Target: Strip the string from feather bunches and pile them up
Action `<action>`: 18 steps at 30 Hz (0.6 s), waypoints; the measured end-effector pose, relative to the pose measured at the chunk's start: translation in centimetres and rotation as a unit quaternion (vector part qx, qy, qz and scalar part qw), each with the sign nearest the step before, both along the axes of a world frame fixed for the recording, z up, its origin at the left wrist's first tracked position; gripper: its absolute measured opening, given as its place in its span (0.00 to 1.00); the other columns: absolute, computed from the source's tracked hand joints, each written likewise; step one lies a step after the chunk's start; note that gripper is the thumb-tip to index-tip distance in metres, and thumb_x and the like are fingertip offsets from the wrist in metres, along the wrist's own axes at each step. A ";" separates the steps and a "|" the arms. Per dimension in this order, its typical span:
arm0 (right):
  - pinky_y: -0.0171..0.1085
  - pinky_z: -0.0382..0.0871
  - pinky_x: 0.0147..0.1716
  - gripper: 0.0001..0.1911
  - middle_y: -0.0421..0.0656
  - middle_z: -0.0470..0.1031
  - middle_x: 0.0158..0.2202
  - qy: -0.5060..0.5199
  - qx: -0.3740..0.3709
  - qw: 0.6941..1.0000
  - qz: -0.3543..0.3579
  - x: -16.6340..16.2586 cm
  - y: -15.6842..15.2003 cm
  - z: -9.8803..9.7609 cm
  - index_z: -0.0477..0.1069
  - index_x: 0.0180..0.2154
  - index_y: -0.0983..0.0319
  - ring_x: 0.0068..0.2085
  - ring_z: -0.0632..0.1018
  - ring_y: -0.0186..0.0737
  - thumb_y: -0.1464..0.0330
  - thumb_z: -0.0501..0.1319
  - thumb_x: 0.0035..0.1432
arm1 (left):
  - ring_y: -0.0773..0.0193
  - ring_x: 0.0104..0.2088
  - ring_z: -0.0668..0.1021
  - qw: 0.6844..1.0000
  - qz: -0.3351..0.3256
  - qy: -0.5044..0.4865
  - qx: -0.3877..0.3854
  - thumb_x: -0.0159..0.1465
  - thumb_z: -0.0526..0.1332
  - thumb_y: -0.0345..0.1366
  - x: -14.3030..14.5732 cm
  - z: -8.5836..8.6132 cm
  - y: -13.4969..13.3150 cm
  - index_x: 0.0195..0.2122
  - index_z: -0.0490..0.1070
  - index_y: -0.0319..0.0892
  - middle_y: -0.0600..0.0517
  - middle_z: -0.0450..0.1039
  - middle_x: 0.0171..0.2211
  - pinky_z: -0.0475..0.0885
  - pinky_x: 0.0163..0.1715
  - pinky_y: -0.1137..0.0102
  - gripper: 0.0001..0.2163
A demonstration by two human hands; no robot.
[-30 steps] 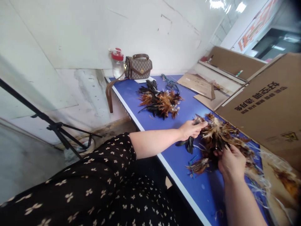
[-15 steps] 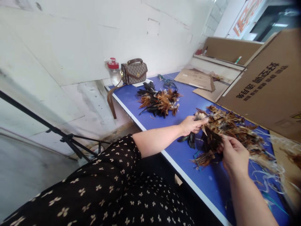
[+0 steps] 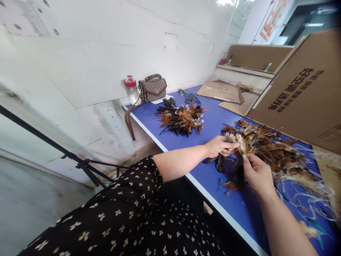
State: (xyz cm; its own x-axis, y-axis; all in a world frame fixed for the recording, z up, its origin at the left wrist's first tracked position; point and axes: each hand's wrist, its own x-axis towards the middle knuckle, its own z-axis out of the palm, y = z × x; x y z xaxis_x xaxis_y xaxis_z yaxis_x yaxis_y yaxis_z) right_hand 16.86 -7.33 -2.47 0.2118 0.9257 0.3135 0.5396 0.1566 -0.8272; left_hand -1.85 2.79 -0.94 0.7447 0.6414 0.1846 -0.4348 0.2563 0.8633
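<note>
My left hand (image 3: 220, 146) is closed in a pinch on a small bunch of brown and black feathers (image 3: 232, 138), with dark feather tips hanging below it. My right hand (image 3: 256, 173) is closed on feathers at the near edge of a large loose heap of brown feathers (image 3: 269, 147) on the blue table (image 3: 202, 177). The two hands are close together, almost touching at the bunch. A second pile of orange, brown and black feathers (image 3: 182, 119) lies farther along the table, apart from both hands.
A patterned brown handbag (image 3: 153, 88) and a red-capped clear bottle (image 3: 131, 89) stand at the table's far end. Cardboard boxes (image 3: 301, 96) line the right side. Pale string scraps (image 3: 314, 199) lie at the right. A black tripod (image 3: 87, 167) stands on the floor left.
My right hand has moved up toward my left hand and now pinches feathers beside the bunch. The camera has shifted, so the table sits a little lower in view.
</note>
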 end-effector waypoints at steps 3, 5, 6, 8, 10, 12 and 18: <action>0.42 0.79 0.43 0.27 0.45 0.82 0.35 0.007 0.015 1.000 -0.008 0.4 0.7 -0.7 0.83 0.40 0.59 0.42 0.82 0.47 0.42 0.64 0.66 | 0.78 0.20 0.57 1.000 -0.002 0.001 0.009 0.52 0.85 0.50 0.0 -0.1 0.0 0.28 0.70 0.41 0.61 0.59 0.22 0.47 0.21 0.75 0.26; 0.44 0.80 0.48 0.25 0.47 0.83 0.37 0.010 0.019 1.000 -0.013 0.5 1.0 -1.0 0.83 0.39 0.59 0.46 0.83 0.49 0.44 0.65 0.65 | 0.77 0.20 0.57 1.000 0.012 0.014 0.000 0.50 0.85 0.50 -0.1 0.1 -0.1 0.32 0.75 0.40 0.62 0.60 0.23 0.47 0.22 0.76 0.25; 0.44 0.80 0.48 0.24 0.47 0.83 0.36 0.013 0.018 1.000 -0.012 0.5 1.1 -1.1 0.83 0.39 0.59 0.47 0.83 0.50 0.44 0.66 0.65 | 0.77 0.20 0.57 1.000 0.015 0.022 -0.005 0.49 0.85 0.49 -0.1 0.2 -0.2 0.34 0.76 0.39 0.62 0.60 0.23 0.47 0.22 0.76 0.25; 0.44 0.80 0.44 0.24 0.45 0.81 0.33 0.020 0.011 1.000 -0.004 0.3 1.1 -1.1 0.84 0.40 0.58 0.43 0.83 0.50 0.45 0.66 0.65 | 0.77 0.21 0.57 0.999 0.014 0.035 -0.015 0.49 0.85 0.47 -0.2 0.5 -0.4 0.38 0.79 0.38 0.63 0.59 0.23 0.47 0.22 0.76 0.25; 0.42 0.77 0.35 0.25 0.44 0.77 0.28 0.031 -0.001 0.999 0.007 0.1 0.8 -1.0 0.83 0.38 0.58 0.36 0.80 0.48 0.43 0.66 0.66 | 0.77 0.20 0.56 0.999 0.012 0.042 -0.021 0.51 0.85 0.47 -0.3 0.8 -0.6 0.39 0.80 0.38 0.63 0.57 0.22 0.46 0.23 0.75 0.24; 0.39 0.70 0.26 0.28 0.42 0.74 0.25 0.045 -0.017 0.999 0.019 -0.1 0.4 -0.7 0.82 0.35 0.59 0.28 0.73 0.43 0.41 0.66 0.67 | 0.77 0.20 0.55 0.999 0.026 0.039 -0.026 0.53 0.84 0.48 -0.3 1.0 -0.7 0.36 0.78 0.38 0.64 0.55 0.22 0.45 0.23 0.75 0.23; 0.35 0.63 0.25 0.32 0.42 0.75 0.27 0.086 -0.055 0.993 0.066 -0.4 -0.6 0.3 0.79 0.31 0.60 0.27 0.69 0.36 0.37 0.67 0.65 | 0.77 0.21 0.53 0.996 0.084 0.018 -0.033 0.47 0.87 0.49 0.0 1.0 -0.7 0.32 0.76 0.39 0.65 0.52 0.20 0.44 0.23 0.73 0.26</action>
State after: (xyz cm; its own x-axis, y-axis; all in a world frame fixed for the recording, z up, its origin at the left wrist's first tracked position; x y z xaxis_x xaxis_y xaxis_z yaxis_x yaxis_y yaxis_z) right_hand 16.46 -7.91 -2.16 0.1272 0.9757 0.1783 0.3700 0.1201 -0.9212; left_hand -1.87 2.05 0.04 0.6306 0.7678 0.1131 -0.4457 0.2389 0.8627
